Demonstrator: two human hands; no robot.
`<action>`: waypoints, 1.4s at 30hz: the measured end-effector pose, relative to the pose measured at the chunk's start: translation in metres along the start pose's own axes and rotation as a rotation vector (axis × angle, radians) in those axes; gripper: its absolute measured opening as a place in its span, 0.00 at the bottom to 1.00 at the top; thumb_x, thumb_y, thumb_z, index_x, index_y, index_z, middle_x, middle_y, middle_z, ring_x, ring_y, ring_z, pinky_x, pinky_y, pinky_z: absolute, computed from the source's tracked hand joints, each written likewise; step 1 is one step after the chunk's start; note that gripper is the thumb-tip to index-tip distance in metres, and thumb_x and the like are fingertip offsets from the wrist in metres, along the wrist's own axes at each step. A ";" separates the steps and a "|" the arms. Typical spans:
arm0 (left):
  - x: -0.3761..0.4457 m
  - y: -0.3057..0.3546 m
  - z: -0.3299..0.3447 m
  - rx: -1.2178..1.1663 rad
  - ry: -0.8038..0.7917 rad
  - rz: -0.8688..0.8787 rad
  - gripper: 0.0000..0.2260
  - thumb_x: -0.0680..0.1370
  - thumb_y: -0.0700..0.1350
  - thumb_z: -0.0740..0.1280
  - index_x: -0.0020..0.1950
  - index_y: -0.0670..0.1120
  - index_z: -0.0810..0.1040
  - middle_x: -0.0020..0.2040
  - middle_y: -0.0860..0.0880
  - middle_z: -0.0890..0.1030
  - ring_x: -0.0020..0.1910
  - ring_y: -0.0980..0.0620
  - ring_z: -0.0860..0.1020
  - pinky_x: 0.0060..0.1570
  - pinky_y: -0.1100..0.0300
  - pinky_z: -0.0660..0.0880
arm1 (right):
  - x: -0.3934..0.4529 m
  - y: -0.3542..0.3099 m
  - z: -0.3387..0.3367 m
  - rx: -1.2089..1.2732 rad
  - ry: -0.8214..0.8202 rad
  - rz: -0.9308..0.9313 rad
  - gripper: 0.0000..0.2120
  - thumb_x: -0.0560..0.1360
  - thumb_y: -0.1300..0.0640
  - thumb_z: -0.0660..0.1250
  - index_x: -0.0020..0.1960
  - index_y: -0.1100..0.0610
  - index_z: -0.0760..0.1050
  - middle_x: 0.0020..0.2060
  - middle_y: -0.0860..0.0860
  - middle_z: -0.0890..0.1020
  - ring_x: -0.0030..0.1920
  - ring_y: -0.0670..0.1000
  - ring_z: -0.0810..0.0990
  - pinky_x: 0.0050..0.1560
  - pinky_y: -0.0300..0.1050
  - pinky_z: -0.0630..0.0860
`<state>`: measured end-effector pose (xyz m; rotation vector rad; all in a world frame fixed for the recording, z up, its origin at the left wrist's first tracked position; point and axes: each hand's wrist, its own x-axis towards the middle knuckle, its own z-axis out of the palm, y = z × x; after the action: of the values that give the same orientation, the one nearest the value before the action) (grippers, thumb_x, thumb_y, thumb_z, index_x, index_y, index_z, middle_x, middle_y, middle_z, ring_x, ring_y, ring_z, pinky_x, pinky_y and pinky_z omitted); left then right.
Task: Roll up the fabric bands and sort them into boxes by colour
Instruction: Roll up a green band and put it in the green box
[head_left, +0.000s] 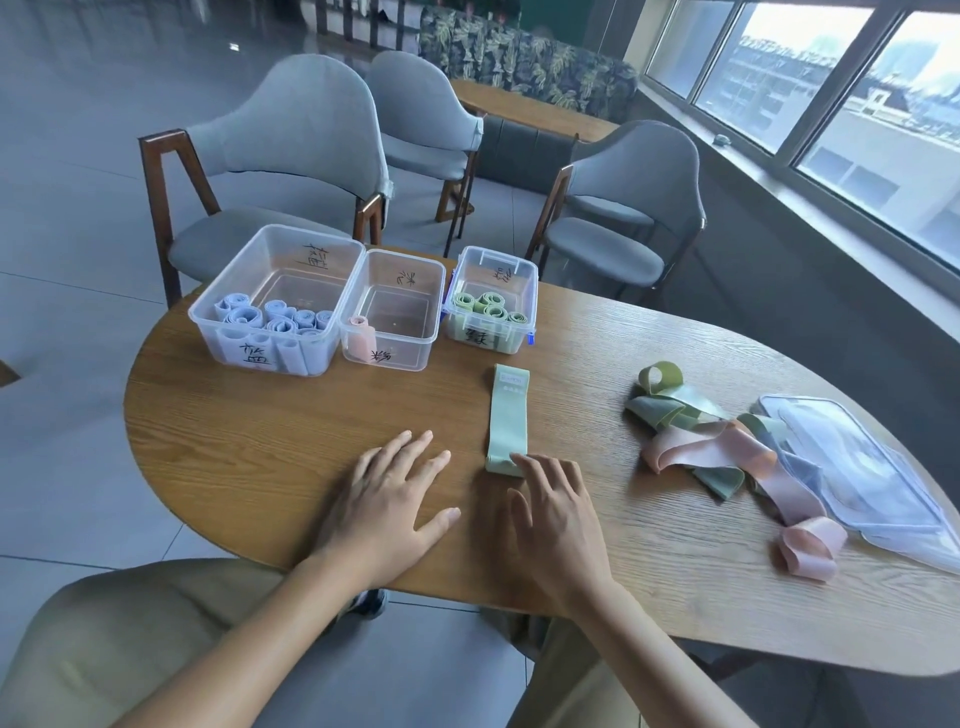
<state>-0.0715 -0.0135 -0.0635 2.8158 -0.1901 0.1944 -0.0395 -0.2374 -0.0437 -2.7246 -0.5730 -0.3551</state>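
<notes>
A light green fabric band (508, 415) lies flat and straight on the wooden table (260, 441), pointing away from me. My right hand (558, 514) has its fingertips on the band's near end, fingers nearly straight. My left hand (387, 506) rests flat on the table to the left of the band, fingers spread, holding nothing. Three clear boxes stand at the back: the left box (270, 299) holds several blue rolls, the middle box (392, 312) one pink roll, the right box (491, 299) several green rolls.
A loose heap of green and pink bands (711, 441) lies on the right, next to a clear lid (857, 467). One pink band (808, 551) curls near the table's front edge. Grey chairs (291, 156) stand behind the table.
</notes>
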 end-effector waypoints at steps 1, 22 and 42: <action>0.000 0.000 0.000 -0.003 0.003 0.000 0.34 0.76 0.69 0.48 0.78 0.56 0.64 0.81 0.52 0.57 0.80 0.51 0.52 0.76 0.49 0.50 | 0.001 0.001 0.000 0.007 0.005 -0.001 0.18 0.79 0.55 0.64 0.68 0.54 0.72 0.62 0.48 0.77 0.61 0.54 0.72 0.61 0.51 0.74; 0.000 0.000 -0.001 0.017 0.011 0.002 0.32 0.77 0.69 0.50 0.77 0.56 0.65 0.81 0.51 0.59 0.80 0.50 0.54 0.74 0.51 0.47 | 0.032 0.013 0.005 -0.041 -0.021 -0.023 0.22 0.78 0.55 0.64 0.71 0.55 0.71 0.61 0.51 0.78 0.60 0.56 0.72 0.60 0.54 0.74; -0.002 0.001 -0.003 0.001 -0.017 0.001 0.32 0.78 0.68 0.49 0.79 0.56 0.60 0.82 0.52 0.53 0.81 0.51 0.48 0.77 0.48 0.47 | 0.072 0.018 0.005 -0.099 -0.056 -0.041 0.16 0.79 0.55 0.66 0.65 0.53 0.76 0.57 0.53 0.74 0.59 0.56 0.71 0.56 0.53 0.75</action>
<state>-0.0738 -0.0136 -0.0601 2.8195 -0.1949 0.1706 0.0335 -0.2261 -0.0314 -2.8290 -0.6435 -0.3265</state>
